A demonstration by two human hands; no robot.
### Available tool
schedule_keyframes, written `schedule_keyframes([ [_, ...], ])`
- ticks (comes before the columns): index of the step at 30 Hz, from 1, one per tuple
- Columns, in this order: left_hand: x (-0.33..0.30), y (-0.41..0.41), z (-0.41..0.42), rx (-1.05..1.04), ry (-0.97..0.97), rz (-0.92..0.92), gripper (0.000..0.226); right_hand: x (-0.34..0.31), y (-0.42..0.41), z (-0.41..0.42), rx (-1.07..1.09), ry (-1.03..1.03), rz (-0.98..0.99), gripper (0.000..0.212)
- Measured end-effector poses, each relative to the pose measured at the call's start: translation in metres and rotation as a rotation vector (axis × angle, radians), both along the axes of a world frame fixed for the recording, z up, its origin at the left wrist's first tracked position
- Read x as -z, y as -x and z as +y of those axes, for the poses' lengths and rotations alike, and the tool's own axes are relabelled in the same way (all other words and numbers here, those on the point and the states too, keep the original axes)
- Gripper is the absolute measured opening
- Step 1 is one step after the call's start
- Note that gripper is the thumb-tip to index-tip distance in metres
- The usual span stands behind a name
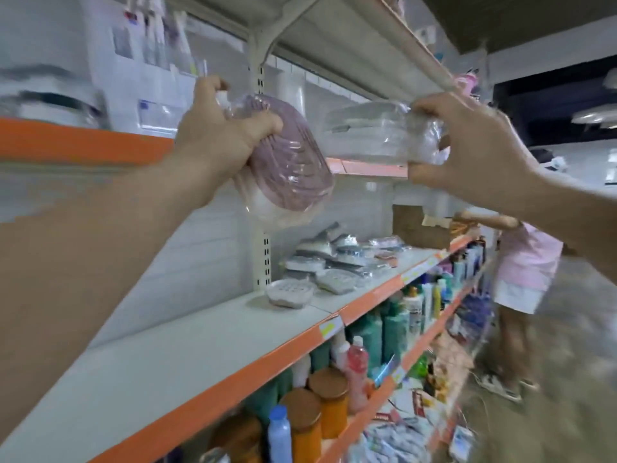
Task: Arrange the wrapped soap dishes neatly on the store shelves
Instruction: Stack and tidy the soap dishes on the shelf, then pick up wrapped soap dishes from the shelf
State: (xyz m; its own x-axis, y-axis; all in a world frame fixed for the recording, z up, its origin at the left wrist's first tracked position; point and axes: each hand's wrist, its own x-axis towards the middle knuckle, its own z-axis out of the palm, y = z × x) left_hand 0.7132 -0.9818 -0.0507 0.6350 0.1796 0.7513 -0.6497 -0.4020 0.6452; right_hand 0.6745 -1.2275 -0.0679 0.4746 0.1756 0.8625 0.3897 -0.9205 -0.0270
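My left hand (213, 132) grips a pink wrapped soap dish (290, 168), tilted on edge, in front of the upper shelf. My right hand (467, 145) grips a white wrapped soap dish (374, 135) by its right end and holds it level at the upper shelf's orange front edge (364, 167). On the middle shelf (200, 355) below lies a loose heap of several wrapped soap dishes (334, 262), with one white dish (289, 294) standing apart at the heap's near end.
Lower shelves hold bottles and jars (320, 406). A cardboard box (420, 228) stands at the far end of the middle shelf. A person in pink (524, 265) stands in the aisle at the right. Blurred wrapped items (50, 101) sit on the upper shelf at left.
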Motion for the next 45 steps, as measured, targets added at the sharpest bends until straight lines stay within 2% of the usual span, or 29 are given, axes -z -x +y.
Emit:
schedule_keyframes([
  [5, 0.058, -0.088, -0.053, 0.063, -0.078, 0.149, 0.077, 0.055, -0.077, -0.051, -0.001, -0.031, 0.155, 0.07],
  [10, 0.114, -0.191, -0.065, -0.049, -0.096, 0.318, 0.078, 0.115, -0.178, -0.064, 0.038, -0.028, 0.32, 0.066],
  [13, 0.147, -0.263, -0.057, -0.106, -0.002, 0.446, 0.077, 0.146, -0.251, -0.062, 0.047, 0.008, 0.414, 0.065],
  [16, 0.175, -0.325, -0.054, -0.184, 0.18, 0.596, 0.081, 0.165, -0.317, -0.057, 0.107, 0.039, 0.47, 0.061],
  [18, 0.194, -0.358, -0.058, -0.283, 0.197, 0.691, 0.076, 0.179, -0.355, -0.05, 0.139, 0.079, 0.515, 0.061],
  [21, 0.225, -0.389, -0.068, -0.437, -0.123, 0.813, 0.067, 0.214, -0.401, -0.036, 0.047, 0.151, 0.669, 0.074],
  [23, 0.246, -0.403, -0.071, -0.434, -0.296, 0.851, 0.071, 0.233, -0.421, -0.028, -0.022, 0.195, 0.765, 0.077],
  [25, 0.261, -0.412, -0.073, -0.389, -0.407, 0.909, 0.079, 0.24, -0.437, -0.026, -0.042, 0.209, 0.761, 0.072],
  [28, 0.265, -0.412, -0.074, -0.466, -0.533, 0.915, 0.077, 0.235, -0.454, -0.027, -0.06, 0.209, 0.774, 0.069],
  [31, 0.255, -0.394, -0.08, -0.528, -0.546, 0.841, 0.063, 0.228, -0.457, -0.034, -0.099, 0.252, 0.83, 0.072],
  [34, 0.242, -0.36, -0.09, -0.539, -0.535, 0.772, 0.054, 0.222, -0.442, -0.039, -0.145, 0.292, 0.78, 0.064],
  [36, 0.231, -0.337, -0.093, -0.549, -0.513, 0.74, 0.052, 0.216, -0.427, -0.032, -0.219, 0.307, 0.747, 0.058],
  [39, 0.206, -0.288, -0.093, -0.623, -0.486, 0.701, 0.053, 0.194, -0.393, -0.009, -0.404, 0.373, 0.739, 0.061],
  [45, 0.133, -0.157, -0.056, -0.878, -0.466, 0.593, 0.052, 0.12, -0.287, 0.056, -0.726, 0.463, 0.614, 0.061],
])
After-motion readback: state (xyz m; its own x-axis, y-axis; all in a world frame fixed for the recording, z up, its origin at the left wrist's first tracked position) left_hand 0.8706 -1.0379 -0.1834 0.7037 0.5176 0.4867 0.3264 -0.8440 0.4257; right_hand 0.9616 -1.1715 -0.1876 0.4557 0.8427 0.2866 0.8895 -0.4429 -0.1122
